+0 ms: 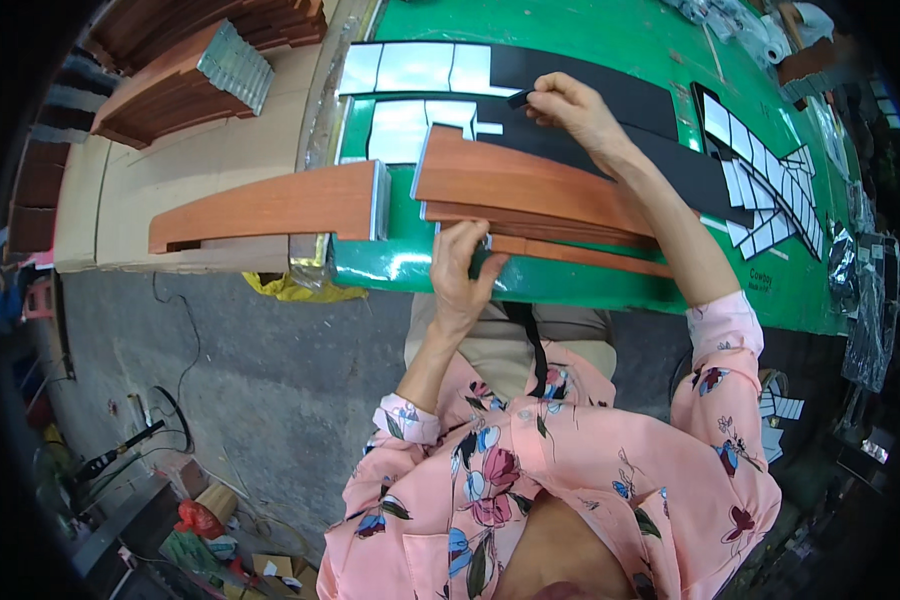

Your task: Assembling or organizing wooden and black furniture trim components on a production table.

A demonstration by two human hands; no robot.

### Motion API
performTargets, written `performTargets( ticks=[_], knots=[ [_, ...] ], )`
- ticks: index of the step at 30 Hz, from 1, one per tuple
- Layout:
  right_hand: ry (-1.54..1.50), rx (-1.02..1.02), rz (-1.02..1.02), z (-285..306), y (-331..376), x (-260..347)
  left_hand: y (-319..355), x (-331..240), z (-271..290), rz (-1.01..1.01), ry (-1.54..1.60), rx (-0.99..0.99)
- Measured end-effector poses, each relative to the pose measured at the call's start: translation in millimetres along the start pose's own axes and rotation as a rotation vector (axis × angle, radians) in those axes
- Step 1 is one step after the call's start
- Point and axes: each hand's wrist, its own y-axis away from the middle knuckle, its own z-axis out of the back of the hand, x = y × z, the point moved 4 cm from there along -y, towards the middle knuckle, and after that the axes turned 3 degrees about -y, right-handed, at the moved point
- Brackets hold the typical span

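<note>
Green table (570,22); black sheet (635,102) on it. Stack of tapered brown wooden boards (520,180) at near edge: long axis left-right, narrowing rightward. Probably stiff, fairly heavy, smooth; hold by long edges. Left hand (460,277) half-curled at stack's near-left edge, grip unclear. Right hand (573,110) pinching small black strip (517,100) above sheet; free end leftward; likely light, take by end.

Green table (570,30): stacked brown boards (530,185), black strips (645,105), white-squared pieces (755,150).
</note>
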Motion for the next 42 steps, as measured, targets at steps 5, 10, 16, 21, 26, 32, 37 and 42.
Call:
performTargets(
  ticks=[5,10,16,21,26,32,37,42],
  knots=[
    [-0.057,0.048,0.114,-7.6,96.5,39.4,10.7,-6.5,18.1,0.216,0.012,-0.028],
    [-0.264,0.179,0.079,-43.0,170.4,24.9,-2.8,-73.8,35.3,0.033,0.12,0.103],
    [-0.372,0.172,-0.159,-47.7,195.0,-5.0,8.4,-86.3,30.3,0.252,0.213,0.103],
    [-0.329,0.08,-0.074,-56.2,207.0,4.2,14.5,-80.9,20.5,0.411,0.269,0.094],
    [0.285,-0.19,0.447,-43.1,208.0,26.8,11.7,-81.8,23.7,0.338,0.181,0.105],
    [0.826,-0.101,0.822,-62.0,208.3,35.5,13.4,-86.2,23.2,0.353,0.131,0.227],
    [0.89,-0.076,0.823,-62.1,206.0,33.6,6.7,-79.3,34.4,0.115,-0.087,0.343],
    [0.7,-0.114,0.746,-53.6,194.7,21.5,0.1,-46.9,47.6,0.513,0.002,0.178]
  ],
)
